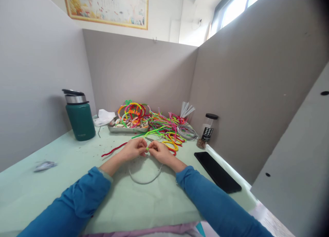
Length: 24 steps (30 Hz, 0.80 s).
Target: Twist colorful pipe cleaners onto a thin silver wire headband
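My left hand (pixel 134 148) and my right hand (pixel 159 151) meet over the pale green table (pixel 64 182), fingers pinched together on a small green pipe cleaner piece (pixel 147 148). That piece sits at the top of a thin clear headband (pixel 145 177), whose loop curves down toward me between my wrists. A red pipe cleaner (pixel 113 150) lies on the table just left of my left hand. Both sleeves are blue.
A heap of coloured pipe cleaners (pixel 167 127) and a metal tray (pixel 127 128) with finished headbands lie behind my hands. A green thermos (pixel 79 117) stands at the left, a small jar (pixel 208 129) and a black phone (pixel 217 171) at the right. Grey partitions enclose the desk.
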Available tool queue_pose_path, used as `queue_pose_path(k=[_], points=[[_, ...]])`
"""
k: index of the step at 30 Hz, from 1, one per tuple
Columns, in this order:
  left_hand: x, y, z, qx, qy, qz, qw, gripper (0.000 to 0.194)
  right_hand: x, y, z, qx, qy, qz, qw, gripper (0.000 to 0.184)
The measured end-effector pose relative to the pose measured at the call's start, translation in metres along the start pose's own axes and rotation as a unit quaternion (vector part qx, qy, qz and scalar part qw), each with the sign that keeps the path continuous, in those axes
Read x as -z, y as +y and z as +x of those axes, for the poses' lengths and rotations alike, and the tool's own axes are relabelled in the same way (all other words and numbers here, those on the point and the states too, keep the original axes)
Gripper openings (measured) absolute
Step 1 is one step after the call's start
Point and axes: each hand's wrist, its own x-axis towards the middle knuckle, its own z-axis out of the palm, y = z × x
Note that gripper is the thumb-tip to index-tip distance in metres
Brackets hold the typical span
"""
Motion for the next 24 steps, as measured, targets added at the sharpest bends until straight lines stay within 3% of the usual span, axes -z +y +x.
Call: queue_pose_path(k=[15, 24], points=[[-0.0003, 0.0000, 0.0003, 0.023, 0.001, -0.018, 1.000, 0.020, 0.0023, -0.0084, -0.0042, 0.082, 0.016, -0.126, 0.988, 0.004], [0.0056, 0.0039, -0.0017, -0.019, 0.021, 0.163, 0.986, 0.019, 0.0021, -0.0057, -0.0034, 0.065, 0.020, -0.150, 0.986, 0.005]])
